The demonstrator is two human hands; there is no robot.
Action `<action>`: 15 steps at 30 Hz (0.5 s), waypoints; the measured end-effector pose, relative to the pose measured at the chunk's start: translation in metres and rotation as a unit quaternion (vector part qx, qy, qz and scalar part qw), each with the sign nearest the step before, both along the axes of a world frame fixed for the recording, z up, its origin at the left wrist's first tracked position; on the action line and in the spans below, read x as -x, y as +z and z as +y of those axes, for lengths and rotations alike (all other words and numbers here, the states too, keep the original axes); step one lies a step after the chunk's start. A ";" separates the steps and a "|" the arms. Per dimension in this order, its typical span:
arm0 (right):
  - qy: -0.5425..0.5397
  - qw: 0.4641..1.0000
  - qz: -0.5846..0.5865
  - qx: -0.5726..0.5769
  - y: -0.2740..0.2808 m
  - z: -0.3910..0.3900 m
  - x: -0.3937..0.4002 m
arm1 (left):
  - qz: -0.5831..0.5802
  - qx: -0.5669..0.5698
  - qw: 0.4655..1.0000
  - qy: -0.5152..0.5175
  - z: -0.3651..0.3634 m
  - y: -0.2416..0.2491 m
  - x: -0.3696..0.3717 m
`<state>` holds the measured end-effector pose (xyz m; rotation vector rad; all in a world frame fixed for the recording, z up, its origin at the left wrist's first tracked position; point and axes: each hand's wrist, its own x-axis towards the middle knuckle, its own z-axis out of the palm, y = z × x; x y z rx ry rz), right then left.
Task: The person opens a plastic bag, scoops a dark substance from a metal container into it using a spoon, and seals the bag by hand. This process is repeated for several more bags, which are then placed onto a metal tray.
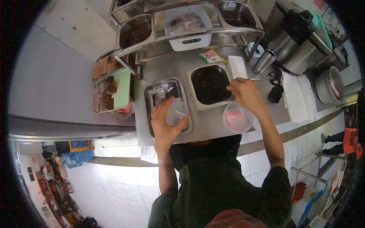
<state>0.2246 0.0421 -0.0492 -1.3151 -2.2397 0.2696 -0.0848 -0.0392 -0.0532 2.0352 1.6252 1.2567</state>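
My left hand [164, 123] curves its fingers and thumb around a clear round plastic container [176, 113], over a steel tray [187, 99] that holds clear plastic pieces. My right hand [245, 93] is closed in a pinch at the right rim of a steel pan of dark contents [210, 84]; what its fingertips hold, if anything, I cannot make out. Just below that hand stands a round clear tub [251, 121] with pink-and-white strips [235, 118] inside. Scissors [273, 78] with black handles lie just right of the hand, partly hidden behind it.
A raised steel shelf [167, 37] bears a white basket [190, 42] and more pans. To the right are a steel thermos [265, 61], white paper sheets [298, 95] and a pot [323, 89]. A green tray [122, 89] with packets stands left; a colourful packet [211, 56] lies behind.
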 end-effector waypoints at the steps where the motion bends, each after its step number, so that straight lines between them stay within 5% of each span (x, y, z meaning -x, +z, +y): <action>1: 0.002 1.000 0.003 0.030 0.001 0.001 -0.001 | -0.011 0.004 1.000 -0.004 0.000 0.000 0.000; 9: 0.008 0.963 0.150 0.225 -0.044 0.013 -0.048 | 0.012 0.035 0.999 0.008 0.001 -0.003 -0.006; 15: -0.060 0.853 0.324 0.406 -0.051 0.006 -0.060 | -0.003 -0.007 1.000 0.000 0.013 -0.007 -0.014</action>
